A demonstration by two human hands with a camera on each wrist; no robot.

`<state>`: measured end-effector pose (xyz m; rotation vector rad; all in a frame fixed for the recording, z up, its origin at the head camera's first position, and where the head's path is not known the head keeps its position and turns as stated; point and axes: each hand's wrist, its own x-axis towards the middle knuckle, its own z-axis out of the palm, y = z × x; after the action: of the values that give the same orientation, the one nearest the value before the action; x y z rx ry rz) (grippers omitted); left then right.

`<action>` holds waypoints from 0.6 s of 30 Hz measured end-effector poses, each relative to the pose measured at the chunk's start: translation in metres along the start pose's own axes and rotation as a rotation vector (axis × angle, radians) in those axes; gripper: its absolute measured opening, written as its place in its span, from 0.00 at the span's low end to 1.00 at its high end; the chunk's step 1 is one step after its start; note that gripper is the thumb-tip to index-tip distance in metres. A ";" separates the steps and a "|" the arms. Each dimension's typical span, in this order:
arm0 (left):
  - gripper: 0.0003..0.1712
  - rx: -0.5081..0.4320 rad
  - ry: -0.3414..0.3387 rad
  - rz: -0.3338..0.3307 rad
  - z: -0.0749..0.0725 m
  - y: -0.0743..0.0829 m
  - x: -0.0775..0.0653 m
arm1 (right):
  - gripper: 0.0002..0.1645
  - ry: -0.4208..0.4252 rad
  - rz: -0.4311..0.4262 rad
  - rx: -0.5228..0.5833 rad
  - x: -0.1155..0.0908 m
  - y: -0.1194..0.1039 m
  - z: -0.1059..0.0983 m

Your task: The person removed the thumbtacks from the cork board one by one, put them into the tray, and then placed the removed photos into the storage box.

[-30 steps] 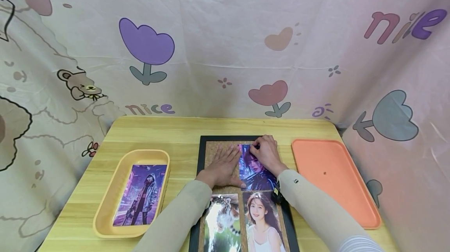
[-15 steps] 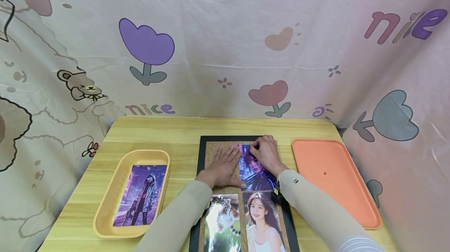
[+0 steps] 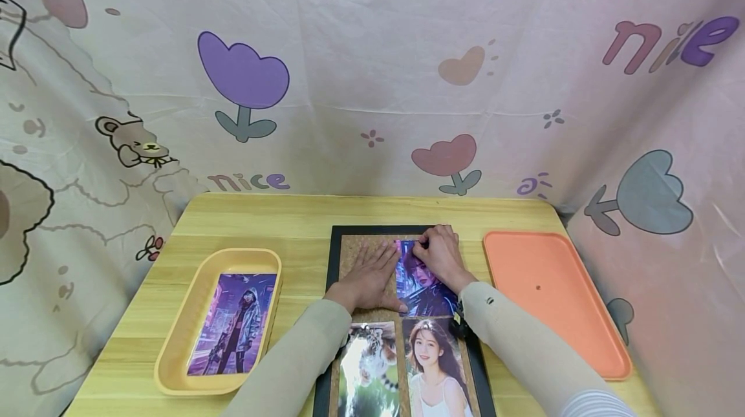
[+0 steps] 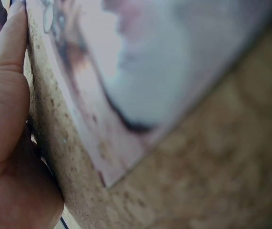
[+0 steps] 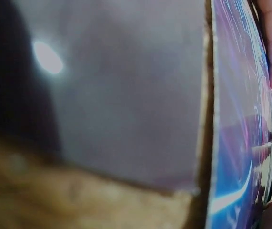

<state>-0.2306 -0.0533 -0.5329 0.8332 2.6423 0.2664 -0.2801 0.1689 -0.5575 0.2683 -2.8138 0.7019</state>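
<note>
In the head view, a black-framed cork board lies on the table. My left hand rests flat on its bare upper left part, thumb out over the edge of a purple-blue portrait photo. At that photo's top edge, my right hand has thumb and forefinger bent together, pinching a small thing that I cannot tell. The right wrist view shows the glossy photo close up, with fingertips at its far side. Below it lie a tiger photo and a photo of a person in white.
To the left, a yellow tray holds a purple photo of a hooded figure. An orange tray lies right of the board on the wooden table. A printed cloth hangs behind and along both sides.
</note>
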 end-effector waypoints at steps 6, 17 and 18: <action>0.73 -0.009 0.000 0.001 0.000 0.000 0.000 | 0.10 0.015 -0.002 0.032 -0.002 0.000 -0.003; 0.73 0.012 0.012 0.012 0.001 -0.001 0.001 | 0.07 0.053 -0.179 -0.026 -0.004 -0.012 -0.012; 0.73 0.009 0.013 0.013 0.001 -0.001 0.001 | 0.07 0.058 -0.201 -0.036 -0.004 -0.013 -0.013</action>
<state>-0.2313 -0.0535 -0.5343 0.8544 2.6535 0.2638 -0.2710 0.1646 -0.5418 0.5077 -2.6926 0.6040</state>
